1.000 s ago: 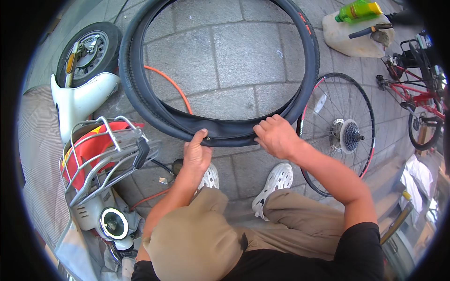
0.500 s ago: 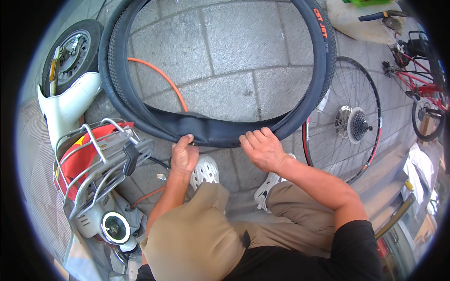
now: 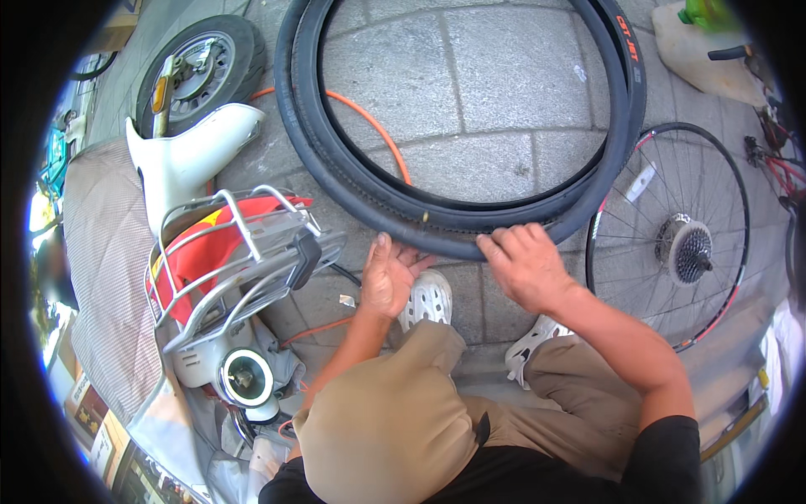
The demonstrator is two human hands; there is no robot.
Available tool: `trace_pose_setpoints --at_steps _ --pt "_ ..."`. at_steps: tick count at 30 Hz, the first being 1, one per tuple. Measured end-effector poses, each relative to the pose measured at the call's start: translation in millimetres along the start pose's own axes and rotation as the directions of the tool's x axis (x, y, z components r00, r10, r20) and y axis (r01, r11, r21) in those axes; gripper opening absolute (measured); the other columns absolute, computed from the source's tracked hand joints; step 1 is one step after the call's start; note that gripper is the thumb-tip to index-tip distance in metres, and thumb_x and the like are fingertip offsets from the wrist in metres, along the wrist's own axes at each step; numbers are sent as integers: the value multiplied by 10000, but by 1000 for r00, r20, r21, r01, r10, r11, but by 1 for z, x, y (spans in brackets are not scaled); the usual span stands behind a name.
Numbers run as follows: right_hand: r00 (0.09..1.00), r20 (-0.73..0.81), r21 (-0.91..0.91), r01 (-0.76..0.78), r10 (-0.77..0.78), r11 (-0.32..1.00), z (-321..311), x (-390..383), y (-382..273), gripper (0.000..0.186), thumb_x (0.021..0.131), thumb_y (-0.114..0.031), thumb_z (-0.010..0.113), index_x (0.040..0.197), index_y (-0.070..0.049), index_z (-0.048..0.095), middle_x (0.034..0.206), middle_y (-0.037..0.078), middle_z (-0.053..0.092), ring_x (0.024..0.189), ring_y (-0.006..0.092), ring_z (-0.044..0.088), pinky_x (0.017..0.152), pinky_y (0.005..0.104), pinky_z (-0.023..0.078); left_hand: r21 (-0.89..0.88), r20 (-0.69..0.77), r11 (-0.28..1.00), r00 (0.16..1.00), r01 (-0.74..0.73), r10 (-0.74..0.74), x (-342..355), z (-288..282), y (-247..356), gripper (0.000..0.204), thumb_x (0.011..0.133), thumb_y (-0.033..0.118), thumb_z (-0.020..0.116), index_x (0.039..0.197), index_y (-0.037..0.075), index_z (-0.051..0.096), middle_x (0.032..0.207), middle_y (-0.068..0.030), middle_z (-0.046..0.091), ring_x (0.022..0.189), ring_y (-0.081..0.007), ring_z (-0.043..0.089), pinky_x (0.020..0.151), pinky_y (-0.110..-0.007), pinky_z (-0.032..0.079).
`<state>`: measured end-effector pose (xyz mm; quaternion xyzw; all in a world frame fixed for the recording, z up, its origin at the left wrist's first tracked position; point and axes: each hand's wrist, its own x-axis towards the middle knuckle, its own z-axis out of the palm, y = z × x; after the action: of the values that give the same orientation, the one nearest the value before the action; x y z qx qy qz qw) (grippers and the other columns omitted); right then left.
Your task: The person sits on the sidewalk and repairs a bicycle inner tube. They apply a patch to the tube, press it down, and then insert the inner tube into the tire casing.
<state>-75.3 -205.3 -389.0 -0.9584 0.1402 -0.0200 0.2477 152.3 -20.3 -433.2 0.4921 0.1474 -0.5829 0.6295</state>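
A black bicycle tire [image 3: 635,94] with orange lettering lies on the paving ahead of me, with a smooth black inner tube [image 3: 457,247] along its near side. A small brass-coloured valve [image 3: 426,217] sticks up at the tube's near stretch. My right hand [image 3: 531,267] grips the tube right of the valve, its fingers curled over the top. My left hand [image 3: 389,273], palm turned up, is at the tube's near edge left of the valve. Its thumb and fingers are apart, with the fingertips partly hidden by the tube.
To the right lies a spoked wheel [image 3: 739,218] with a cassette. On the left stand a white scooter part with a headlight [image 3: 247,377], a metal basket [image 3: 239,223] holding red cloth, and a small wheel [image 3: 239,63]. An orange hose [image 3: 369,123] crosses the paving.
My view has turned left, so everything sits further right. My left fingers have loosened from the tube. The wide, flattened near stretch now looks narrow and rounded, and the valve shows upright.
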Motion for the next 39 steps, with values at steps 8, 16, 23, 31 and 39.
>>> trace_pose_setpoints --at_steps 8,16,23,31,39 --pt "978 9 112 -209 209 972 -53 55 13 365 889 -186 778 1237 -102 709 1067 126 658 1002 328 645 877 465 487 53 -114 991 985 -123 128 25 4 22 634 1069 469 643 1541 110 419 1416 -120 559 1245 -300 558 1044 -565 525" --pt "949 138 43 -293 284 955 -43 52 38 360 924 -301 773 1220 -97 746 1014 153 690 999 378 679 909 486 529 448 -207 821 852 -354 481 38 29 18 681 1064 326 716 1590 29 401 1345 -60 593 1110 -155 587 908 -363 556" --pt "895 -137 188 -397 424 898 -50 48 42 409 959 -330 754 1247 -43 711 994 185 728 961 432 700 877 503 559 687 6 434 602 -582 799 79 66 45 505 989 235 807 1338 -60 593 1180 -87 627 975 -133 599 875 -307 529" --pt "905 66 155 -424 419 892 -36 42 32 414 927 -342 803 1228 -72 716 1078 172 739 1047 382 688 956 465 525 316 -141 772 777 -551 613 65 45 37 529 997 115 752 1429 -49 495 1203 -87 655 1098 -161 643 972 -337 522" --pt "975 195 59 -122 108 991 -17 17 29 418 907 -259 783 1282 -94 701 1172 123 669 1111 326 637 981 445 491 754 -63 485 686 -443 724 71 25 25 789 991 91 754 1629 -34 307 1302 -136 642 1144 -194 645 1014 -342 518"
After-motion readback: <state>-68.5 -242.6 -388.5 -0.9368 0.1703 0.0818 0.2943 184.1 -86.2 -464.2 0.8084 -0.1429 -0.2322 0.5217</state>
